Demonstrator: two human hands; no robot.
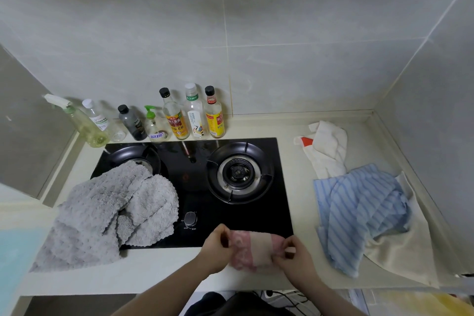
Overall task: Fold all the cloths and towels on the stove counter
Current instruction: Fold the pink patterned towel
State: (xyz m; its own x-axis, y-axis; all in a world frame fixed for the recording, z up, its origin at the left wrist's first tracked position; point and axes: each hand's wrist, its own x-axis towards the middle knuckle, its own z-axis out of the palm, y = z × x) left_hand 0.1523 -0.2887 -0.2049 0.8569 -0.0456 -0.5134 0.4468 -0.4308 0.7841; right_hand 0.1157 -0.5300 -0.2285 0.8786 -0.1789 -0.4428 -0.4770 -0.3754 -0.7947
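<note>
Head: both hands point(216, 246) point(295, 256) pinch pink cloth point(252, 251) ends at counter point(159, 269) front edge.

Head camera looks steeply down over the stove counter point(159, 268).

Both hands hold a pink cloth point(252, 251) at the counter's point(159, 268) front edge, the left hand point(218, 246) pinching its left end, the right hand point(295, 254) its right. A rumpled grey towel point(110, 213) lies left of the left hand, draped over the stove's point(195, 179) left burner. Right of the right hand a blue striped cloth point(359, 213) lies crumpled, with a white cloth point(328, 149) beyond it. Bottles point(177, 118) line the wall far beyond the hands.
</note>
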